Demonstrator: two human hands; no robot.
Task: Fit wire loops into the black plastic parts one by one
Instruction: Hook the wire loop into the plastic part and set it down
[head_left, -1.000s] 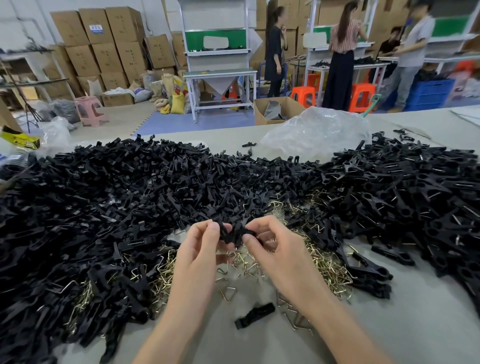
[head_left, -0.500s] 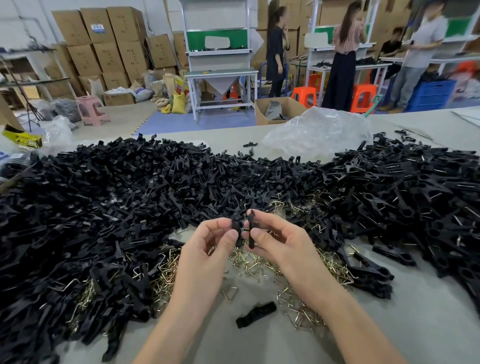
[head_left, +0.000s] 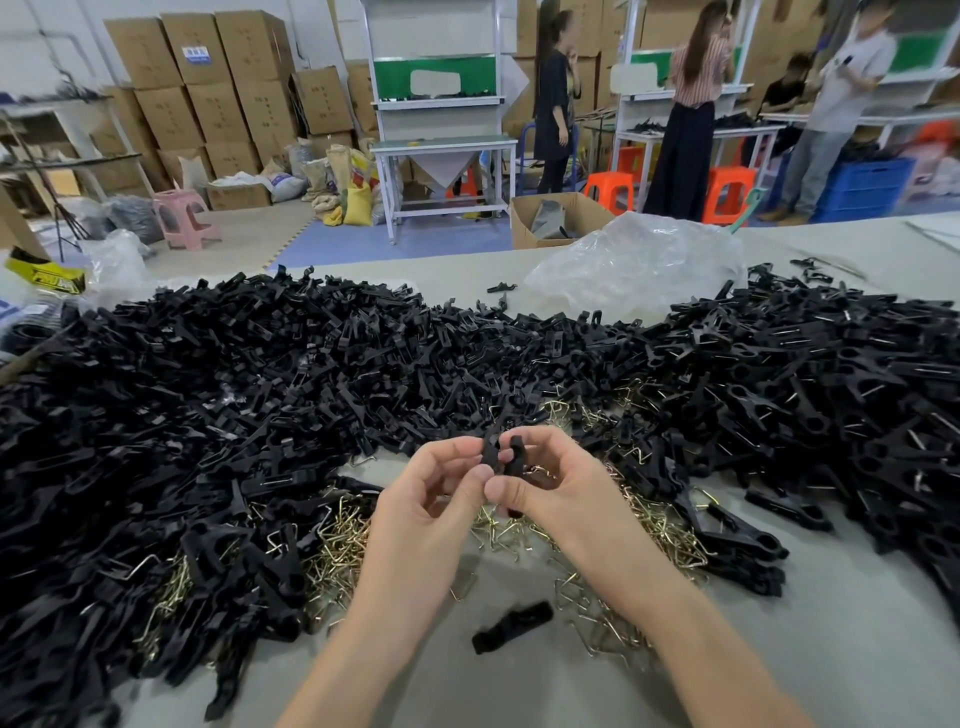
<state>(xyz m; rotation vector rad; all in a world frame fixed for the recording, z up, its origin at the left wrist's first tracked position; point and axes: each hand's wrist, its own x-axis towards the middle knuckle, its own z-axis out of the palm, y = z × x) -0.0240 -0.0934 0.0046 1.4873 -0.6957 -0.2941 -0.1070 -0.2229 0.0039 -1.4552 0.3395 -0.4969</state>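
Head view, looking down at a grey table: the left hand pinches a black plastic part between thumb and fingertips, and the right hand pinches a second black part the same way. The two pieces stand upright, just beside each other, above the table; whether they touch cannot be told. Under and around the hands lie brass-coloured wire loops, scattered in a loose pile. A wide heap of black parts curves round behind them from left to right. One loose black part lies alone between the forearms. A crumpled clear plastic bag sits at the far side.
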